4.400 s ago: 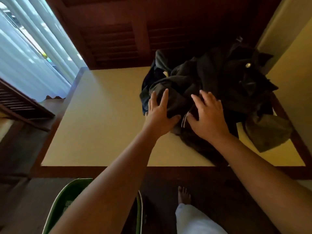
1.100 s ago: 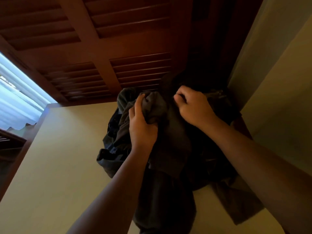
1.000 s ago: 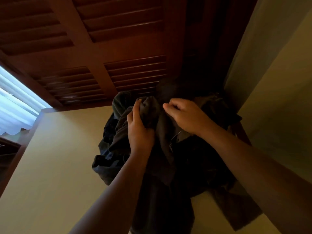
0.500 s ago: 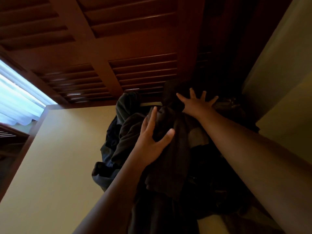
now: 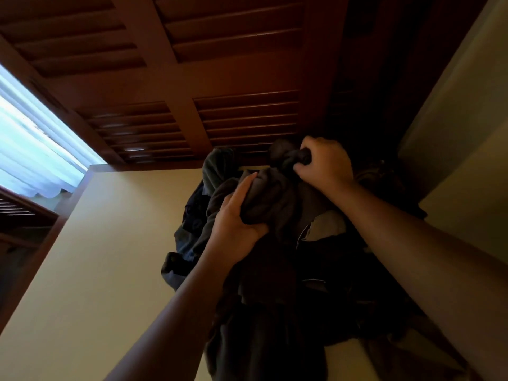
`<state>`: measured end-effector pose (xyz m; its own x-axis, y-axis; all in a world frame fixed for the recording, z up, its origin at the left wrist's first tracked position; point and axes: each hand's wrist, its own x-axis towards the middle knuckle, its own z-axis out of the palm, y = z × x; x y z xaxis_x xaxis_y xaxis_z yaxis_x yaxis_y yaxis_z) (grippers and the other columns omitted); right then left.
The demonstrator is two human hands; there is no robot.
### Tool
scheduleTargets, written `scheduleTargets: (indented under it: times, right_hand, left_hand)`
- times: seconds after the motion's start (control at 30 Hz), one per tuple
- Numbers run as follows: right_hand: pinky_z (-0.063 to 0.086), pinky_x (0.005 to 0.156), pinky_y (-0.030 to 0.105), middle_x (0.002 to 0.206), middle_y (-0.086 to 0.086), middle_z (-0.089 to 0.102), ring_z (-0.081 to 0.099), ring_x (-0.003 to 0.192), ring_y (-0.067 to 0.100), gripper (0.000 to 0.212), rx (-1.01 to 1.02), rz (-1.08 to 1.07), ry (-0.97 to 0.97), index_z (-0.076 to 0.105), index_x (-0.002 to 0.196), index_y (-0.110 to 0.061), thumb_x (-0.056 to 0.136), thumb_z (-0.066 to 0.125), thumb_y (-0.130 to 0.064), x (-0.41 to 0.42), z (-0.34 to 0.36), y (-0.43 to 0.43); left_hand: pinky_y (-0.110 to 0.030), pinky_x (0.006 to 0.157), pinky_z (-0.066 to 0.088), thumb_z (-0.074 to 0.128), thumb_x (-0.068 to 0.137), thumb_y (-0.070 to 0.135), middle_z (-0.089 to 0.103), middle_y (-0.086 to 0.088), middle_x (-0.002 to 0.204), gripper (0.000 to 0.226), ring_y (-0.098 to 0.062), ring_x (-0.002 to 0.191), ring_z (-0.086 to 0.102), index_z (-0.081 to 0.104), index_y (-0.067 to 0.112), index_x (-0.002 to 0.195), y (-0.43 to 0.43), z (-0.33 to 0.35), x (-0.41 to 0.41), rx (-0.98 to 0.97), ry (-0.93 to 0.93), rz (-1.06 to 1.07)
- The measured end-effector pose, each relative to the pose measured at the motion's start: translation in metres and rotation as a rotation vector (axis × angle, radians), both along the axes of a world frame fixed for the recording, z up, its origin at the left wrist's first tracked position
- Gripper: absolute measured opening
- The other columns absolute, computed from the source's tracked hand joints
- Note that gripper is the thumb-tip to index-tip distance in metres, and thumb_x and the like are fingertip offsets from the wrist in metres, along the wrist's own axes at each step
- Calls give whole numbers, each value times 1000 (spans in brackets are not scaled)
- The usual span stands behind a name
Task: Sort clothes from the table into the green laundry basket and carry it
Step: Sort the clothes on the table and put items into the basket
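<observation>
Both hands bunch soft, rumpled dark clothes.

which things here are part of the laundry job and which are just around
In the job:
clothes pile on the table
left hand and right hand, each gripping fabric at the pile's top
The green basket is not in view.

Just around:
louvred wooden panels
curtained window
wall at right

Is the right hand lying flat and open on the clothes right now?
No, the right hand has its fingers curled tightly round a bunch of dark cloth at the top of the clothes.
</observation>
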<state>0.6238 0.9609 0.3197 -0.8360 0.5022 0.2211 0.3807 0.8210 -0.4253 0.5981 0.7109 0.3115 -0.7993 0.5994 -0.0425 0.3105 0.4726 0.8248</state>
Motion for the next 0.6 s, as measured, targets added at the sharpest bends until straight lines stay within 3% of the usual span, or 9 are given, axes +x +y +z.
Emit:
scheduleTargets:
  times: [0.13, 0.2, 0.27, 0.3, 0.4, 0.6]
  right_hand:
    - [48, 78, 35, 97, 0, 64, 59, 100, 27, 33, 29, 61, 382, 63, 103, -18, 79, 64, -40, 25, 41, -52]
    - [46, 80, 30, 100, -4, 64, 58, 100, 22, 34, 15, 133, 464, 65, 105, -19, 79, 65, -41, 35, 55, -91]
    - [43, 81, 25, 100, -5, 65, 59, 98, 19, 33, -5, 197, 515, 66, 104, -18, 78, 68, -38, 43, 62, -134]
    - [44, 82, 24, 99, -5, 65, 59, 97, 18, 32, -23, 223, 530, 67, 103, -17, 78, 69, -36, 46, 63, -154]
    - [50, 80, 29, 97, -5, 64, 61, 93, 17, 31, -103, 272, 555, 67, 103, -16, 78, 71, -32, 53, 58, -214]
    - [56, 82, 35, 102, -3, 65, 64, 92, 13, 33, -338, 364, 569, 65, 107, -14, 78, 77, -25, 57, 43, -331]
  left_hand:
    - [-48, 112, 49, 84, 73, 21, 43, 12, 156, 107, -14, 144, 46, 26, 59, 155, -36, 14, 6, 206, 19, 140]
    - [-32, 105, 53, 82, 75, 12, 48, 14, 152, 109, -5, 137, 52, 25, 53, 157, -56, 26, 16, 282, 35, 223]
    - [-11, 88, 52, 80, 77, 1, 57, 17, 138, 104, 6, 120, 60, 27, 41, 157, -80, 33, 26, 349, 52, 305]
    - [-8, 82, 51, 79, 78, -2, 59, 19, 131, 98, 10, 112, 62, 32, 39, 153, -94, 36, 32, 374, 67, 340]
    - [-11, 86, 51, 82, 76, 1, 63, 21, 123, 86, 8, 110, 63, 43, 47, 137, -144, 42, 41, 380, 141, 434]
    - [-33, 106, 51, 81, 73, 2, 59, -1, 136, 82, -14, 126, 58, 52, 27, 145, -266, 50, 40, 278, 332, 508]
